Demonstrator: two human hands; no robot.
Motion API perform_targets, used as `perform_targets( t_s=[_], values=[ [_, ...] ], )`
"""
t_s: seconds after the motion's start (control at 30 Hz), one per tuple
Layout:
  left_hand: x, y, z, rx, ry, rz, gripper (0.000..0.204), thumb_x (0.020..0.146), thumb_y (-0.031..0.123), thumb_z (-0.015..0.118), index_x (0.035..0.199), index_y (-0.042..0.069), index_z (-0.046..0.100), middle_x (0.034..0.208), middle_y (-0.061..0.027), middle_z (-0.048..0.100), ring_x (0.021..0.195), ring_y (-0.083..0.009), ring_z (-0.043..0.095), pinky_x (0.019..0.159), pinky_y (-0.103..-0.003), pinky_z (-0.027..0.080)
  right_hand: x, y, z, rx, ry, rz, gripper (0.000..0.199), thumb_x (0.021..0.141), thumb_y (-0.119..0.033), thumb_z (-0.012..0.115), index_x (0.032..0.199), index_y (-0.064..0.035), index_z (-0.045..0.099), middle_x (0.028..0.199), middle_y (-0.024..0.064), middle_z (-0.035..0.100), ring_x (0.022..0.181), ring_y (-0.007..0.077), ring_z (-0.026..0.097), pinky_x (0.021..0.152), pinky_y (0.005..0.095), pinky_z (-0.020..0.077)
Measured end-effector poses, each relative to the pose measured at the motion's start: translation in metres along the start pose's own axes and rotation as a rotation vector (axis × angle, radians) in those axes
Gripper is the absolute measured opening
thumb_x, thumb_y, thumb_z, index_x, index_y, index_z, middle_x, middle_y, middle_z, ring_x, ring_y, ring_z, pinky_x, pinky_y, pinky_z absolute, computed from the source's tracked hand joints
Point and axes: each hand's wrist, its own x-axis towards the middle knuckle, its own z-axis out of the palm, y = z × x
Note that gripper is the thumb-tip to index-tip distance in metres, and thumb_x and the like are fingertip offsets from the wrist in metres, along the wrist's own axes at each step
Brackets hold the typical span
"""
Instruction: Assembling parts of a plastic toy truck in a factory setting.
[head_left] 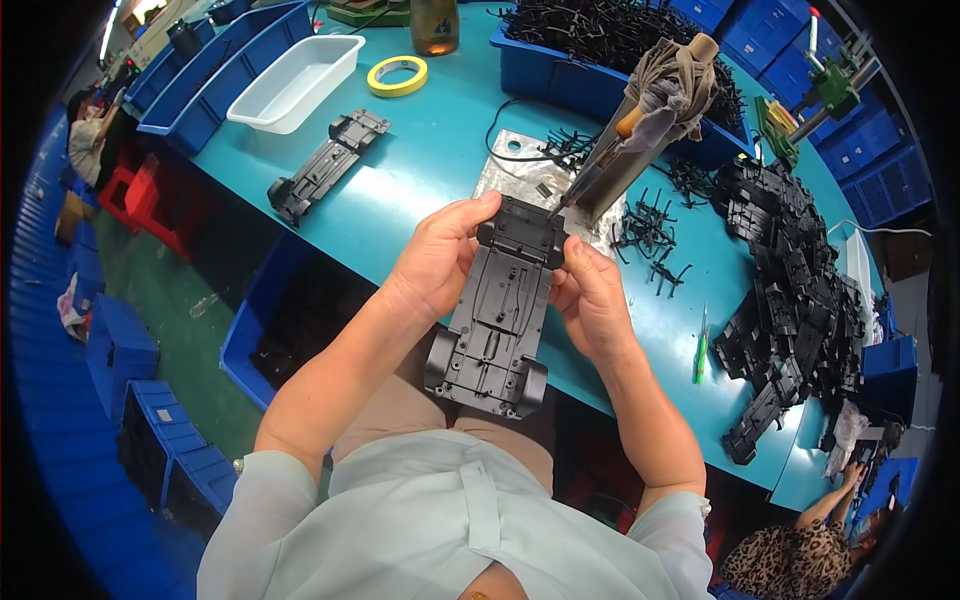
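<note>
Between my two hands is a black plastic toy-car chassis (497,310), its far end up at the tool and its near end over my lap. My left hand (440,255) is closed on its far left corner, thumb on top. The far right corner is gripped by my right hand (592,292), fingers curled underneath. A soldering-iron-like tool (590,180) with a cloth-wrapped upper part slants down from a stand, its thin tip at the chassis's far end. Beneath them lies a metal plate (515,165).
A similar chassis (325,165) lies left on the teal table (420,150). Many more are heaped at right (790,290). Small black parts (645,230) lie near the stand and fill a blue bin (550,70). Also there: yellow tape (397,76), white tray (290,90), green-handled tool (701,355).
</note>
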Motion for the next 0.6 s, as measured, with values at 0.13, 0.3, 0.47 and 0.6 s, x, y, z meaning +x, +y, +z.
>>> perform_targets(
  t_s=[0.13,0.3,0.47,0.6],
  values=[
    [0.0004,-0.0008,0.0006,-0.008,0.0,0.011,0.031,0.091,0.03,0.06,0.103,0.001,0.057,0.092,-0.0089,0.063,0.079,-0.0176,0.065,0.068,-0.031,0.056,-0.0005,-0.0007,-0.0007,-0.013,-0.014,-0.003,0.035,0.095,-0.038,0.055,0.093,-0.0037,0.061,0.081,0.0029,0.061,0.069,0.0122,0.056,0.066,0.0284,0.0485],
    [0.0014,-0.0001,-0.003,0.0,-0.027,0.009,0.031,0.091,0.029,0.059,0.103,0.001,0.057,0.093,-0.0093,0.063,0.078,-0.0177,0.065,0.067,-0.03,0.056,-0.0002,-0.001,0.0004,-0.023,-0.015,-0.002,0.035,0.094,-0.038,0.055,0.094,-0.0036,0.062,0.081,0.0028,0.061,0.07,0.012,0.057,0.067,0.0284,0.0492],
    [-0.0004,-0.0024,-0.0031,-0.027,-0.021,0.018,0.029,0.091,0.028,0.059,0.103,0.001,0.057,0.093,-0.0097,0.063,0.079,-0.0178,0.065,0.068,-0.03,0.057,0.0008,0.0014,-0.0012,-0.027,-0.025,0.0,0.034,0.094,-0.037,0.056,0.095,-0.0037,0.062,0.082,0.0025,0.062,0.07,0.0114,0.057,0.067,0.0281,0.0496],
    [-0.0061,-0.0024,0.002,-0.024,-0.038,0.054,0.027,0.092,0.025,0.058,0.103,0.001,0.057,0.094,-0.0102,0.063,0.079,-0.0172,0.066,0.068,-0.03,0.057,-0.0016,0.0012,-0.0008,-0.019,-0.024,-0.007,0.033,0.095,-0.037,0.055,0.096,-0.0039,0.062,0.081,0.0022,0.062,0.071,0.011,0.058,0.067,0.0278,0.0499]
  ],
)
